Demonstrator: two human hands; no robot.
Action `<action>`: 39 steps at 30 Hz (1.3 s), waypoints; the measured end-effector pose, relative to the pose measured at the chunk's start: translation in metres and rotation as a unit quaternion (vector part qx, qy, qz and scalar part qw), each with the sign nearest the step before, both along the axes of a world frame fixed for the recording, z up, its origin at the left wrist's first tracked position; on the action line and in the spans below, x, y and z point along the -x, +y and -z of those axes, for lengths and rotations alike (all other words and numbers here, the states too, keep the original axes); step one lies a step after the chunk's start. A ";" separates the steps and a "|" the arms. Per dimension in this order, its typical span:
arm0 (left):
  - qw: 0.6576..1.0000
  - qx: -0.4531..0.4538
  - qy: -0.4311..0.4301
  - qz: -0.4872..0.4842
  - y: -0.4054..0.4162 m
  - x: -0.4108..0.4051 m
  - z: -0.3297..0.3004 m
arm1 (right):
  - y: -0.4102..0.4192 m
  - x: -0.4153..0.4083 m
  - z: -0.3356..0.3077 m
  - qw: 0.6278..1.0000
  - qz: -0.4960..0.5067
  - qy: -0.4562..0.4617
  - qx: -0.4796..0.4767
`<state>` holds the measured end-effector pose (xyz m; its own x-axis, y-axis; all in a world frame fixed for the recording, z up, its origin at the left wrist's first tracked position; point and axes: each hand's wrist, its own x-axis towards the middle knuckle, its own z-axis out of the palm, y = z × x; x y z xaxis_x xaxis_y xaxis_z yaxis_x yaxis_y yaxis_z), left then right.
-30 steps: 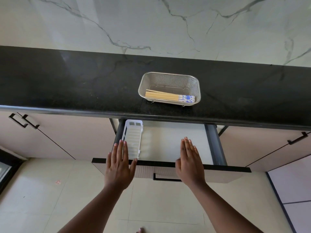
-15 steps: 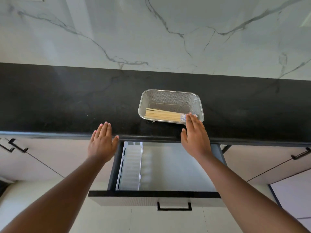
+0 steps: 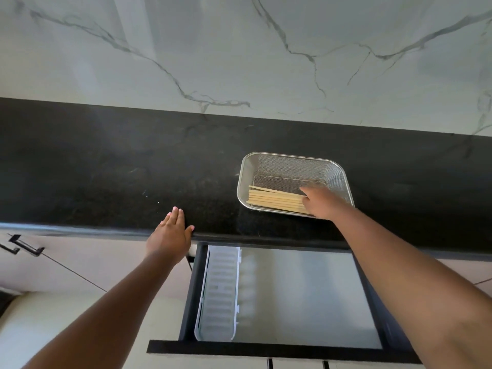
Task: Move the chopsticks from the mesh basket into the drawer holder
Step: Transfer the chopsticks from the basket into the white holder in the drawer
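A silver mesh basket (image 3: 288,166) sits on the black counter, right of centre. A bundle of pale wooden chopsticks (image 3: 274,199) lies flat along its near side. My right hand (image 3: 323,203) is inside the basket, its fingers curled over the chopsticks' right ends, which it hides. Below the counter the drawer (image 3: 306,296) stands pulled out. A white slotted plastic holder (image 3: 218,294) lies along its left side with nothing in it. My left hand (image 3: 170,234) is flat and open, fingers together, at the counter's front edge left of the drawer.
The black stone counter (image 3: 106,169) runs the full width under a white marble wall. Beige cabinet fronts with black handles (image 3: 26,247) flank the drawer. The drawer's black front edge (image 3: 266,350) juts out toward me.
My right hand moved forward from the basket's near rim into the basket and curled onto the chopstick ends. My left hand held by the counter edge. The view shifted left and closer.
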<state>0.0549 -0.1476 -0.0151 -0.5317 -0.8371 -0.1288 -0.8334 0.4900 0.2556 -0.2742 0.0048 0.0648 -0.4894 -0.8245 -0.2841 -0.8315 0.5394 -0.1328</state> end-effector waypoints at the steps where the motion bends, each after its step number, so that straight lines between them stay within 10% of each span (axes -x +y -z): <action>1: 1.000 0.004 -0.003 0.001 0.000 -0.001 0.001 | -0.003 0.001 -0.001 0.999 -0.001 -0.008 -0.031; 32: 0.995 0.039 0.052 0.073 0.022 0.008 0.014 | -0.013 0.002 -0.041 0.999 -0.022 0.044 -0.003; 39: 0.995 0.036 0.046 0.078 0.022 0.007 0.012 | 0.037 -0.044 -0.087 0.993 -0.036 -0.113 0.013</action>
